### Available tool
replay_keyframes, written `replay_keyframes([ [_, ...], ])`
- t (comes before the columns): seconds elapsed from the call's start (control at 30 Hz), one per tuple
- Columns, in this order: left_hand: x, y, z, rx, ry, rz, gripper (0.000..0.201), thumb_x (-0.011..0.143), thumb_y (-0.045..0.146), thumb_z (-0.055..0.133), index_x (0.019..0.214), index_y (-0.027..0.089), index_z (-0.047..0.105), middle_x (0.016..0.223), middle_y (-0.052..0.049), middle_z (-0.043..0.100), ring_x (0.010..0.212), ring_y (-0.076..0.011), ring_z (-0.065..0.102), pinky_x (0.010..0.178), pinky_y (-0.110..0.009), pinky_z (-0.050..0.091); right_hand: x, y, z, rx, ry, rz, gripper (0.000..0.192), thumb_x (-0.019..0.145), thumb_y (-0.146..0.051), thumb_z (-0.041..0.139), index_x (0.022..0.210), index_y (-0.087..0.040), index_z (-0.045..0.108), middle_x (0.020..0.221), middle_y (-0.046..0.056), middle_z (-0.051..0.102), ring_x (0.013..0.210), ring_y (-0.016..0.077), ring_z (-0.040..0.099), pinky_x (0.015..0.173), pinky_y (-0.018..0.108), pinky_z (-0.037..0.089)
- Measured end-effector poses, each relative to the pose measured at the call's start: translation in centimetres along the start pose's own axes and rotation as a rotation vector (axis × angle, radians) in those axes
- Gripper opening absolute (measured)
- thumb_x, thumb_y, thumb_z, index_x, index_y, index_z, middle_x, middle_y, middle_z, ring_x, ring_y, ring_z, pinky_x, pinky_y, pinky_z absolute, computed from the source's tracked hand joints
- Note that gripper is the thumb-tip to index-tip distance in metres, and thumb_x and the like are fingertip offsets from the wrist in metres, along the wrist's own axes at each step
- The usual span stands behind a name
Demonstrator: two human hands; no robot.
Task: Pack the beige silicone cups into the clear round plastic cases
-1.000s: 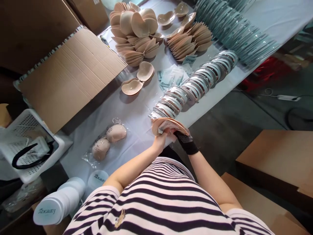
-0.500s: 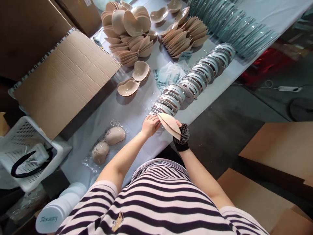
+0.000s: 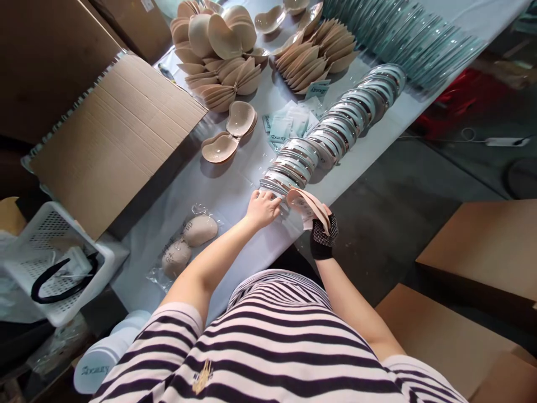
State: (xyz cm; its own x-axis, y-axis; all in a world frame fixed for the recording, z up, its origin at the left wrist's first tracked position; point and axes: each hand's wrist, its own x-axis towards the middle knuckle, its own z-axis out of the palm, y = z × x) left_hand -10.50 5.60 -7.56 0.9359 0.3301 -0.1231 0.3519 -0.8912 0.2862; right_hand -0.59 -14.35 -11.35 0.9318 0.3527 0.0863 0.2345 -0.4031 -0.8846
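1. White-covered worktop (image 3: 235, 184) runs away from the person; dark floor to its right, cardboard boxes at the lower right.
2. Landmark: row of clear round trays (image 3: 331, 131) standing on edge along the worktop's right side.
3. Left hand (image 3: 263, 207), bare, fingers curled down onto the near end of that row; whether it pinches a tray I cannot tell.
4. Right hand (image 3: 323, 232), in a black dotted glove, grips a folded beige cup pair (image 3: 308, 204) just right of the row's near end.
5. Judged: one bagged pair (image 3: 187, 243) lies finished, left of the row's near end.
6. Left of mid-row: open cup pair (image 3: 229, 134), printed sachets (image 3: 289, 120).
7. Beyond the row's far end: fanned cup stacks (image 3: 260, 56), many still unpacked.
8. Cardboard flap (image 3: 113, 134) crowds the worktop's left.
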Motion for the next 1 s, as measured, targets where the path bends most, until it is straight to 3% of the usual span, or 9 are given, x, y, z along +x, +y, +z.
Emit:
replay_keyframes([
  [0.1,-0.6,0.0,0.0,-0.012,0.025,0.011,0.038,0.096,0.036,0.048,0.13,0.026,0.063,0.13,-0.016,0.06,0.128,-0.0328,0.051,0.118,-0.055,0.021,-0.1,-0.2,-0.2,0.032,0.087,0.026,0.039,0.094,-0.048,0.05,0.12,-0.022,0.063,0.118,0.014,0.068,0.111,0.0293,0.065,0.106,0.057,0.049],
  [0.3,-1.5,0.4,-0.4,-0.102,0.005,-0.081,0.057,0.092,0.039,0.056,0.141,0.009,0.052,0.141,-0.025,0.053,0.141,-0.0381,0.04,0.119,-0.051,0.023,-0.6,0.1,-0.5,0.025,0.046,0.044,0.04,0.092,-0.049,0.051,0.117,-0.021,0.063,0.119,0.013,0.069,0.111,0.0275,0.065,0.106,0.054,0.05],
  [0.53,-0.8,-0.3,-1.1,0.043,-0.047,-0.105,0.058,0.096,0.047,0.047,0.145,0.017,0.048,0.141,-0.019,0.056,0.135,-0.0336,0.047,0.115,-0.051,0.024,-1.2,1.8,0.2,0.078,-0.024,0.039,0.046,0.089,-0.05,0.054,0.122,-0.018,0.061,0.121,0.014,0.068,0.112,0.0273,0.065,0.104,0.052,0.051],
  [0.7,-0.8,0.1,-0.9,0.116,-0.05,-0.117,0.06,0.097,0.051,0.043,0.145,0.015,0.047,0.141,-0.021,0.054,0.137,-0.0328,0.043,0.114,-0.049,0.025,-1.0,1.2,-0.4,0.04,-0.045,0.034,0.042,0.09,-0.048,0.053,0.118,-0.018,0.064,0.122,0.014,0.068,0.116,0.0275,0.063,0.107,0.051,0.048],
  [0.87,-0.6,0.7,-0.6,0.104,-0.056,-0.184,0.052,0.096,0.053,0.046,0.133,0.017,0.055,0.142,-0.02,0.053,0.135,-0.0335,0.044,0.112,-0.049,0.027,-1.2,-0.2,-0.4,0.101,-0.047,0.171,0.041,0.093,-0.046,0.049,0.118,-0.016,0.062,0.123,0.015,0.067,0.116,0.0277,0.061,0.106,0.049,0.048],
  [1.0,-0.9,1.0,-0.2,0.063,-0.015,-0.211,0.042,0.098,0.049,0.046,0.122,0.016,0.053,0.144,-0.02,0.05,0.136,-0.0315,0.043,0.113,-0.049,0.025,-1.5,-1.2,-0.6,0.202,-0.141,0.283,0.038,0.092,-0.047,0.052,0.12,-0.021,0.057,0.133,0.012,0.061,0.131,0.0287,0.049,0.115,0.046,0.039],
])
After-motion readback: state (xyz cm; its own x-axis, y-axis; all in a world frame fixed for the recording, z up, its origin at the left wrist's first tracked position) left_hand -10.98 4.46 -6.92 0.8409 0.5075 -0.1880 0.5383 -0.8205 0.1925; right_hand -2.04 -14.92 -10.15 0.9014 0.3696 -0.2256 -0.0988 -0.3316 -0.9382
